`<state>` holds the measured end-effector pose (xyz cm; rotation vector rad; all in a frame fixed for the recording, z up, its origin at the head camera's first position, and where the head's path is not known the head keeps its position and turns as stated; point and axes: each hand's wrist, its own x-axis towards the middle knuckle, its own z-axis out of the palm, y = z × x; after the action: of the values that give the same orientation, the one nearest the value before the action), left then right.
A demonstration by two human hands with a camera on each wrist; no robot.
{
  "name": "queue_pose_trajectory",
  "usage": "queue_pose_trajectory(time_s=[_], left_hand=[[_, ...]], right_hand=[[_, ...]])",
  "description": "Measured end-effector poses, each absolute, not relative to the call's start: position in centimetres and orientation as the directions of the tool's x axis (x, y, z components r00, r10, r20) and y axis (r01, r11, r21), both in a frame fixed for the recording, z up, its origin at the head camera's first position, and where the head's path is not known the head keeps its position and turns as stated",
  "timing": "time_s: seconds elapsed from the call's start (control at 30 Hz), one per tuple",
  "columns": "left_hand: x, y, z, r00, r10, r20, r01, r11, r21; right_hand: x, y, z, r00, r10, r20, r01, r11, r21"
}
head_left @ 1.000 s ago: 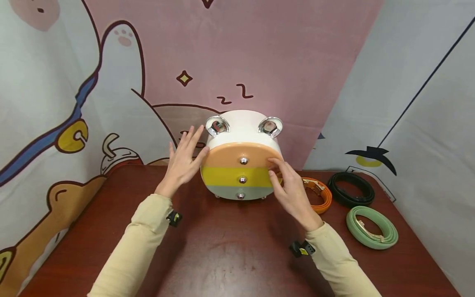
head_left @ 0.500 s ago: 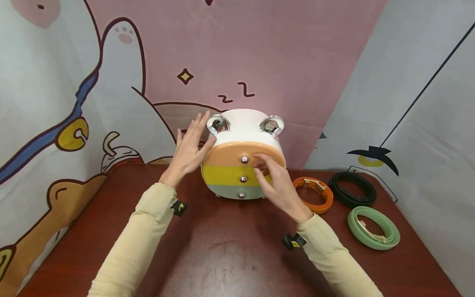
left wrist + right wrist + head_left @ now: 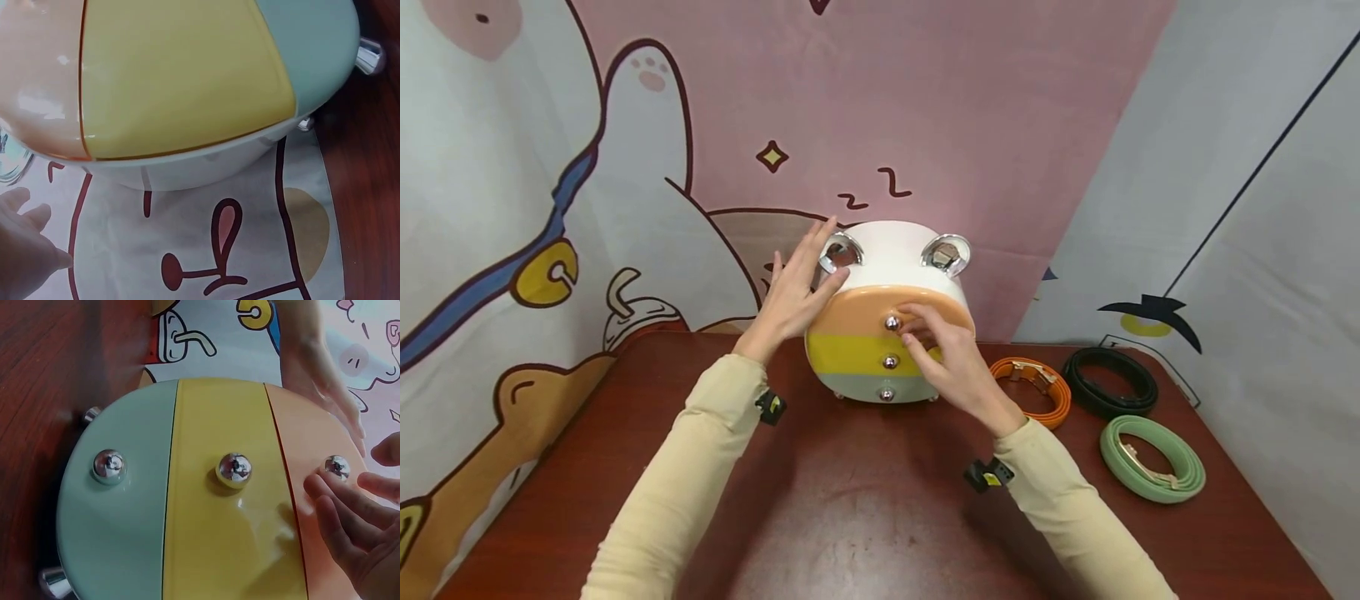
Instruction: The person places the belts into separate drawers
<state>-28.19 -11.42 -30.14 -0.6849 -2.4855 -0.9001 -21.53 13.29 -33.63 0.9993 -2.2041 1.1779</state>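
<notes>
A small drawer box (image 3: 887,250) with a white body and two round silver ears stands on the table. Its front has an orange drawer (image 3: 850,310), a yellow drawer (image 3: 842,357) and a green drawer (image 3: 850,383), all closed, each with a round silver knob. My left hand (image 3: 793,298), fingers straight, is by the upper left side and overlaps the left ear in the head view. My right hand (image 3: 955,358) is in front of the orange drawer, fingers loosely bent. In the right wrist view its fingertips are right beside the top knob (image 3: 337,467), without closing round it.
To the right of the box lie three coiled belts: an orange belt (image 3: 1060,400), a black belt (image 3: 1078,392) and a green belt (image 3: 1187,475). The dark red table (image 3: 865,517) ends at a printed cartoon cloth (image 3: 985,125) behind.
The right hand has moved left across the front, from its right edge to the top knob. The left hand has shifted up and right, closer to the left ear. The drawers look unchanged.
</notes>
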Motion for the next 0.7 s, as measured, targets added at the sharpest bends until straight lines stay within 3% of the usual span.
queue_pose_trajectory(time_s=[0.4, 0.7], left_hand=[[-28.8, -11.2, -30.7, -0.774, 0.329, 0.541, 0.612, 0.610, 0.503], [-28.7, -11.0, -30.7, -0.798, 0.307, 0.518, 0.596, 0.523, 0.609]], right_hand=[[-21.9, 13.2, -33.7, -0.723, -0.406, 0.558, -0.652, 0.138, -0.745], [-21.8, 12.3, -33.1, -0.780, -0.398, 0.482, -0.531, 0.015, -0.847]])
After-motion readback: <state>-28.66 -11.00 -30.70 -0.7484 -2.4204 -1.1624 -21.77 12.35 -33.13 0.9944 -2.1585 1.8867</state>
